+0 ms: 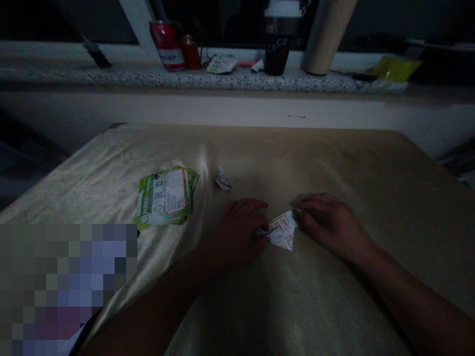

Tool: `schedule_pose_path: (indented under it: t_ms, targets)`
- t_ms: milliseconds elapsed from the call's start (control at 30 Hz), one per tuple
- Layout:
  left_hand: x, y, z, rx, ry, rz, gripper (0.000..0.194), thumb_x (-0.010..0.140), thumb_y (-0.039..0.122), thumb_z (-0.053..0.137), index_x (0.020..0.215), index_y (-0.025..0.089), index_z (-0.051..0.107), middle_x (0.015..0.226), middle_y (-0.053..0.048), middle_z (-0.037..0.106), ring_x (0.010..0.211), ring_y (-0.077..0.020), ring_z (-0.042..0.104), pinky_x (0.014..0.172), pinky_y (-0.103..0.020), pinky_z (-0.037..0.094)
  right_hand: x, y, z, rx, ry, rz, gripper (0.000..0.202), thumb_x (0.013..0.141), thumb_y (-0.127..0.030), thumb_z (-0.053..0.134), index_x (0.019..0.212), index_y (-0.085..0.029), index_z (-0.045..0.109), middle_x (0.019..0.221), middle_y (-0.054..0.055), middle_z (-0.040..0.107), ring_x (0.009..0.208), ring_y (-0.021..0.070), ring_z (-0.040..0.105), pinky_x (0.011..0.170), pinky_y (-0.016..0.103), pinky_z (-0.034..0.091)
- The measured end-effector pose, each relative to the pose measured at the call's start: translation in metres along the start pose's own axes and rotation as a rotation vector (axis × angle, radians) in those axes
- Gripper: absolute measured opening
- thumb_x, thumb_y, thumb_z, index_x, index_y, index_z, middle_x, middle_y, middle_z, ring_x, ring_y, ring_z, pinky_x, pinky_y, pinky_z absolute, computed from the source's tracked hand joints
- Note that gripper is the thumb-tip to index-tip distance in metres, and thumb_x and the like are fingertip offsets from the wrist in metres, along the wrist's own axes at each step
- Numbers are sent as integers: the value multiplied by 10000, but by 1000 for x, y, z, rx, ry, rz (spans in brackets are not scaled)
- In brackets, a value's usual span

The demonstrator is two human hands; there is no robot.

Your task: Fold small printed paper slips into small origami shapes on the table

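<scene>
A folded piece of printed paper (282, 231), white with orange and green print, lies on the table between my hands. My left hand (245, 227) grips its left corner, thumb and fingers closed on the edge. At its upper right corner, the fingertips of my right hand (326, 220) pinch the paper. Beyond my left hand stands a small folded paper shape (222, 178), pointed at the top. Farther left rests a stack of green printed leaflets (165, 195), slightly fanned.
A cloth-covered table (371, 173) stands against a wall below a speckled window sill (129, 76). On the sill are a red can (167, 45), an orange-red container (191, 53), a lidded dark cup (277, 42), a cardboard tube (330, 37) and a yellow packet (396, 68). The lower left corner is pixelated.
</scene>
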State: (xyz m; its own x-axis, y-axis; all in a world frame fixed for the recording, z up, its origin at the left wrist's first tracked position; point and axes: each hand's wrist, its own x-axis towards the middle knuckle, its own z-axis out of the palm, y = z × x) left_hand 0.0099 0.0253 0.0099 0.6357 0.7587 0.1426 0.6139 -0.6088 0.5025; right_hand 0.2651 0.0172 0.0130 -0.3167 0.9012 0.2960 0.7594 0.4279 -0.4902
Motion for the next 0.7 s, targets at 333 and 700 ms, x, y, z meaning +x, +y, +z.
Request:
schedule_pose_path:
  t_ms: [333, 700]
  targets:
    - [2, 9, 10, 39, 10, 64, 242, 868, 254, 626, 1095, 235, 709, 1386, -97, 554, 1297, -272, 475, 1116, -465, 329, -6, 11, 15, -84, -21, 34, 257, 845, -168, 595, 1050, -207, 745, 1151, 106, 695, 1094, 297, 631, 956, 517, 480]
    - [2, 8, 8, 23, -33, 55, 239, 853, 269, 653, 1085, 238, 703, 1352, -87, 579, 1272, -273, 490, 1116, -467, 332, -1, -7, 13, 227, 23, 169, 102, 858, -274, 650, 884, -210, 725, 882, 55, 745, 829, 227, 693, 780, 396, 545]
